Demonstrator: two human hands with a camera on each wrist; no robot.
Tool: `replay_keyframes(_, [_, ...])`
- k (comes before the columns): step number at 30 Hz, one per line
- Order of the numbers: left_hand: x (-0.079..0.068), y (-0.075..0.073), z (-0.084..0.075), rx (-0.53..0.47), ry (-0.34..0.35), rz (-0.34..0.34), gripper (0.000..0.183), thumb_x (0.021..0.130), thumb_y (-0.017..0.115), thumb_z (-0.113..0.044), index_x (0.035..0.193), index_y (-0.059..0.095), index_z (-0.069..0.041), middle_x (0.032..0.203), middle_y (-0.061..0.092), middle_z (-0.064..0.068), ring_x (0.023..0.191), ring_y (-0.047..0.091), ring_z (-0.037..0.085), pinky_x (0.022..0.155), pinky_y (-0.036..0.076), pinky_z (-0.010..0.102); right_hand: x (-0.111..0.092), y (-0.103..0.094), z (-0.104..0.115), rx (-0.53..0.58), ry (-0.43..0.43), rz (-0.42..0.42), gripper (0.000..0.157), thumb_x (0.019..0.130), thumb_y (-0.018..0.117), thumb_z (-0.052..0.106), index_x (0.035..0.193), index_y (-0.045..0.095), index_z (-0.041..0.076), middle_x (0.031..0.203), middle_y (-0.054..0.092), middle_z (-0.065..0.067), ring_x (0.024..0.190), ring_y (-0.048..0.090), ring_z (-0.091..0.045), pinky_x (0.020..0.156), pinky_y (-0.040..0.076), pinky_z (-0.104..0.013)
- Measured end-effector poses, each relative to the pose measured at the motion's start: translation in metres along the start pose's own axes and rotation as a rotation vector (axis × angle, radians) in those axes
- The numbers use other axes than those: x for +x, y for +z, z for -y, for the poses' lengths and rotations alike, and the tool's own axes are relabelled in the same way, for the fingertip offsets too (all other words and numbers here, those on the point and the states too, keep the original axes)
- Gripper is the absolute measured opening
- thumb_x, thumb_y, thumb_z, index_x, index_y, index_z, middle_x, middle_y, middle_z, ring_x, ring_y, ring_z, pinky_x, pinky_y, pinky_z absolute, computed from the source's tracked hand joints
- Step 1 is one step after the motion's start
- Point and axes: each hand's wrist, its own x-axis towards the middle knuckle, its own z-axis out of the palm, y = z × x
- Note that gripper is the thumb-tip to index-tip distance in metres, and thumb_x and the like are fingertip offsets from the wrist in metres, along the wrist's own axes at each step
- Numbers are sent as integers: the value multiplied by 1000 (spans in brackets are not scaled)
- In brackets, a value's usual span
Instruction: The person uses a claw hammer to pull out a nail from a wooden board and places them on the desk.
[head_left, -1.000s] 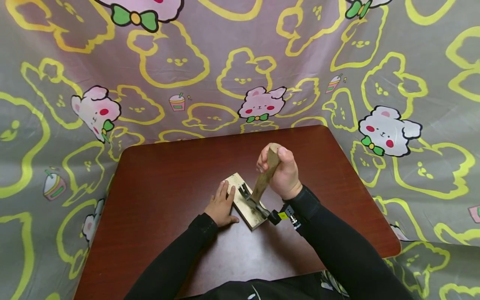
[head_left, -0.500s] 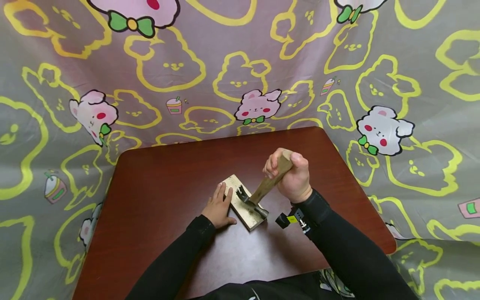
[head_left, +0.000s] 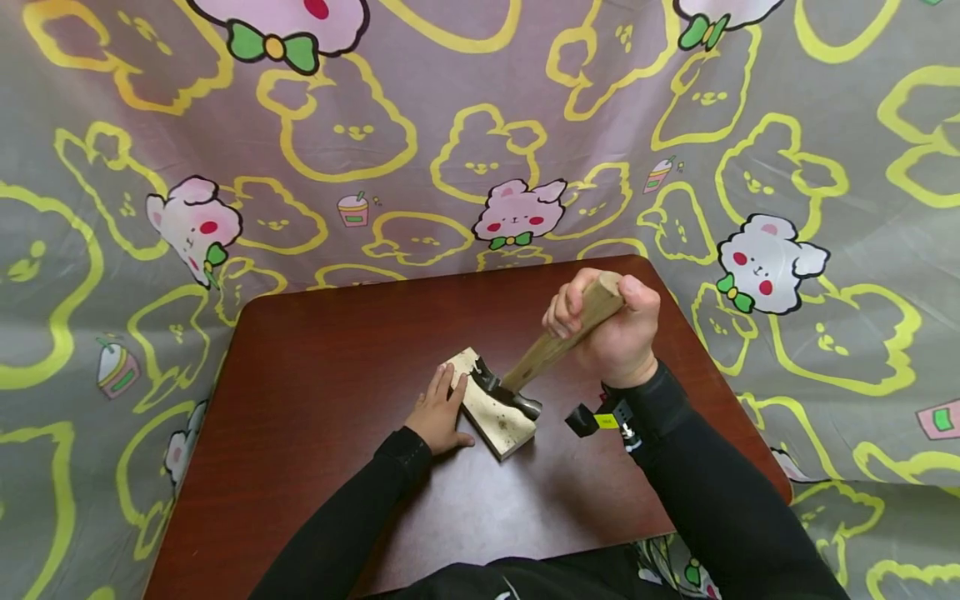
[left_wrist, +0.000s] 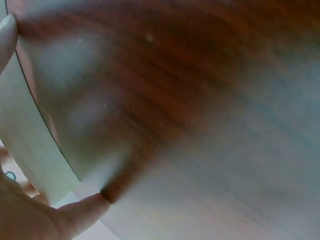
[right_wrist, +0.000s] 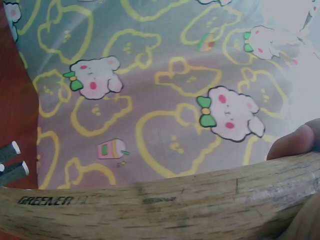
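Observation:
A claw hammer with a wooden handle leans to the right over a small pale wooden board on the table. My right hand grips the handle near its end. The dark metal head lies across the board's right side, claw toward its far end; what the claw bears on is hidden. Flat on the board's left side rests my left hand, fingers extended. In the left wrist view the board's edge runs beside that hand, thumb near its corner. The right wrist view shows lettering on the handle.
The reddish-brown table has rounded corners. A patterned cloth with cartoon rabbits hangs behind it and at both sides. A small black camera sits on the right wrist.
My right hand has moved to the right, swinging the hammer handle over that way while the head stays on the board. My left hand has kept its place on the board.

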Motion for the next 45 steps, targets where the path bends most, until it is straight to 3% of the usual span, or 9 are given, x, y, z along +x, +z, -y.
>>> replay_keyframes(9, [4,-5,3,-71,-4,-18,115,71,82,-52,156,17,-11,160,4,17,146,3,33,102,32,61,5,4,18,-2,-11,-24,44,83,43,39,61,49,1,48,35,-11,42,32,-23,43,28,-43])
replay_keyframes(15, [1,-28,3,-193,-60,-80,106,79,78,-48,156,16,-10,156,16,25,144,12,40,105,30,59,3,6,21,-21,2,-16,45,84,42,39,61,50,1,47,35,-11,42,32,-24,43,28,-44])
replay_keyframes(22, [-3,-75,-17,-409,58,-158,104,83,74,-45,158,5,-21,151,37,13,136,36,35,109,27,50,4,4,23,-62,0,-12,47,86,39,40,60,50,2,47,36,-11,42,33,-24,43,30,-44])
replay_keyframes(28, [-11,-98,-40,-582,146,-134,101,83,75,-42,157,8,-30,134,57,13,126,51,24,105,35,48,3,6,25,-68,11,-4,48,88,38,41,62,51,3,49,36,-11,43,33,-25,43,29,-45])
replay_keyframes(32, [-15,-98,-48,-574,169,-141,90,85,72,-45,156,18,-31,139,53,11,115,58,20,95,45,43,2,7,24,-53,31,8,49,89,37,42,64,51,3,50,37,-11,44,33,-25,43,28,-45])
replay_keyframes(34, [-16,-97,-50,-553,208,-162,82,87,70,-44,155,26,-27,140,51,10,91,64,19,85,49,41,3,7,23,-49,40,11,49,90,36,42,64,52,3,50,37,-12,44,33,-26,43,28,-44])
replay_keyframes(37, [-16,-95,-52,-513,264,-196,65,92,65,-42,148,40,-20,126,61,7,67,56,14,68,49,33,3,7,22,-40,49,9,50,91,36,43,64,52,3,50,37,-12,44,33,-26,43,27,-44])
replay_keyframes(41, [-16,-95,-53,-482,293,-222,44,96,61,-36,132,51,-14,98,65,1,71,55,10,63,46,30,5,7,21,-40,53,1,52,91,36,44,64,52,3,50,37,-11,43,32,-26,42,26,-44])
replay_keyframes(45, [-19,-96,-53,-480,298,-209,36,98,58,-30,128,47,-13,90,62,-2,76,58,11,67,48,31,8,6,20,-26,47,4,55,93,37,47,64,52,3,49,37,-11,43,33,-24,41,28,-41])
